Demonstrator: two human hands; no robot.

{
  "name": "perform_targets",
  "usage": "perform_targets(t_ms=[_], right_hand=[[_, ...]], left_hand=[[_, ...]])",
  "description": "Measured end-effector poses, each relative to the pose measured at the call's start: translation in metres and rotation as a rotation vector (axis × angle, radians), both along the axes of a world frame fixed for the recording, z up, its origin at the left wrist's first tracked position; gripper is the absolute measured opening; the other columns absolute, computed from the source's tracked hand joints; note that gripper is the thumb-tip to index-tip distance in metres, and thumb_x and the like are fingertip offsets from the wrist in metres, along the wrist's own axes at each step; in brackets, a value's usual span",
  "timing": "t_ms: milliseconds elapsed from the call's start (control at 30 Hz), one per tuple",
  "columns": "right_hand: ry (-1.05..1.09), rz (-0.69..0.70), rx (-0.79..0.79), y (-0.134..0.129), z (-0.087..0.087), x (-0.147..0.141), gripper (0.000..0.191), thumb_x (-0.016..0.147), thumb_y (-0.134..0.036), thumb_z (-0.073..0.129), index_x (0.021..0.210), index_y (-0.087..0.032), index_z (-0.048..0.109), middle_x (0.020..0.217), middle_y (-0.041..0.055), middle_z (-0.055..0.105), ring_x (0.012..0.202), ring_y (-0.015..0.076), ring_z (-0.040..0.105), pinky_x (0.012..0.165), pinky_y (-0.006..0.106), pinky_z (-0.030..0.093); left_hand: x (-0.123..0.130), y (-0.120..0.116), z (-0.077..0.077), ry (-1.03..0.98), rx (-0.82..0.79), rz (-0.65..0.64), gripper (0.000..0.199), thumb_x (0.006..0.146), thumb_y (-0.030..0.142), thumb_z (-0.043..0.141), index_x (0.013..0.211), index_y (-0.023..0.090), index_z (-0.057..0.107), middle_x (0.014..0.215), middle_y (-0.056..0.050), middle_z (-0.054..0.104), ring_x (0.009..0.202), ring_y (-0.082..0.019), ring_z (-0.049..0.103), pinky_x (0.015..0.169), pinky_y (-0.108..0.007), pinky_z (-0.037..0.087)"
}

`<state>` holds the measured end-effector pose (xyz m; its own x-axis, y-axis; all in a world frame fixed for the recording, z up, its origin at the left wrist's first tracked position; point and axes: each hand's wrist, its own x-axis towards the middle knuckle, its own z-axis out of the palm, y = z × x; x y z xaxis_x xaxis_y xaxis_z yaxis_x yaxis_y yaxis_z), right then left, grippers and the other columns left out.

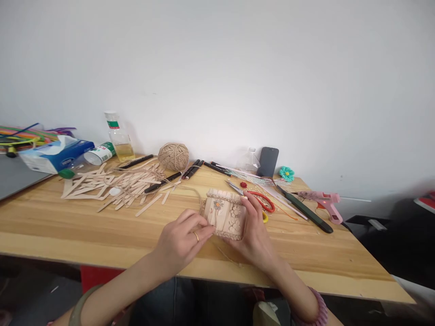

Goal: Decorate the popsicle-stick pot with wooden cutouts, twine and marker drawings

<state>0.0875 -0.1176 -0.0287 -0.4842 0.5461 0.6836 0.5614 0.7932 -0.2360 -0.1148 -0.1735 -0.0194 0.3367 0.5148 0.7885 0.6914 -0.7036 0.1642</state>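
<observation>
A small box-like craft piece made of wooden craft sticks is held tilted above the table. Braided twine runs along its top and bottom edges, and its face carries a painted flower and wooden flower cut-outs. My right hand grips the piece from the right, thumb below and fingers over the side. At the lower left corner, the fingertips of my left hand are pinched together on the twine, largely hiding it. A loose strand of twine curves down at the piece's left side. Scissors with red handles lie just behind my right hand.
Loose craft sticks, a twine ball and black markers lie behind to the left. A bottle of yellow liquid stands near the wall. On the right are a phone, a dark-green-handled tool and a pink glue gun.
</observation>
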Motion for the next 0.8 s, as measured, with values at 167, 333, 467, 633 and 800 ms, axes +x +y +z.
perform_targets(t_ms=[167, 333, 467, 633, 800], right_hand=[[-0.021, -0.012, 0.014, 0.0, 0.001, 0.0, 0.09, 0.072, -0.036, 0.07, 0.139, -0.016, 0.013, 0.137, 0.0234, 0.027, 0.131, 0.0376, 0.028, 0.097, 0.059, 0.039], [-0.025, -0.004, 0.023, 0.0, 0.002, 0.0, 0.088, 0.073, -0.035, 0.069, 0.139, -0.016, 0.014, 0.137, 0.0233, 0.028, 0.131, 0.0372, 0.028, 0.097, 0.058, 0.039], [-0.016, -0.014, 0.01, 0.0, 0.003, -0.001, 0.088, 0.073, -0.036, 0.07, 0.139, -0.018, 0.014, 0.137, 0.0227, 0.028, 0.13, 0.0372, 0.03, 0.096, 0.058, 0.04], [0.034, 0.005, -0.014, 0.001, 0.004, -0.004, 0.086, 0.073, -0.035, 0.07, 0.138, -0.017, 0.016, 0.137, 0.0226, 0.028, 0.131, 0.0355, 0.029, 0.099, 0.058, 0.037], [0.091, 0.015, -0.043, 0.003, 0.003, -0.005, 0.09, 0.069, -0.036, 0.074, 0.137, -0.019, 0.018, 0.137, 0.0211, 0.031, 0.131, 0.0348, 0.029, 0.101, 0.057, 0.036]], left_hand=[[0.001, 0.0, 0.001, 0.002, -0.019, -0.006, 0.018, 0.086, 0.011, 0.052, 0.095, 0.019, 0.066, 0.078, -0.004, 0.064, 0.076, -0.015, 0.054, 0.066, -0.026, 0.049], [0.002, 0.0, 0.003, 0.061, 0.018, 0.023, 0.015, 0.085, 0.011, 0.055, 0.094, 0.017, 0.065, 0.078, -0.004, 0.064, 0.076, -0.016, 0.054, 0.066, -0.026, 0.05], [0.001, 0.001, -0.001, 0.16, 0.083, 0.067, 0.015, 0.084, 0.01, 0.055, 0.095, 0.015, 0.064, 0.079, -0.004, 0.065, 0.077, -0.017, 0.055, 0.067, -0.026, 0.05], [0.0, 0.003, -0.008, 0.252, 0.186, 0.111, 0.018, 0.081, 0.006, 0.058, 0.098, 0.012, 0.062, 0.082, -0.006, 0.066, 0.079, -0.018, 0.056, 0.068, -0.027, 0.05], [0.001, 0.007, -0.007, 0.174, 0.202, 0.093, 0.015, 0.083, 0.007, 0.056, 0.094, 0.013, 0.063, 0.08, -0.006, 0.066, 0.078, -0.017, 0.057, 0.067, -0.026, 0.049]])
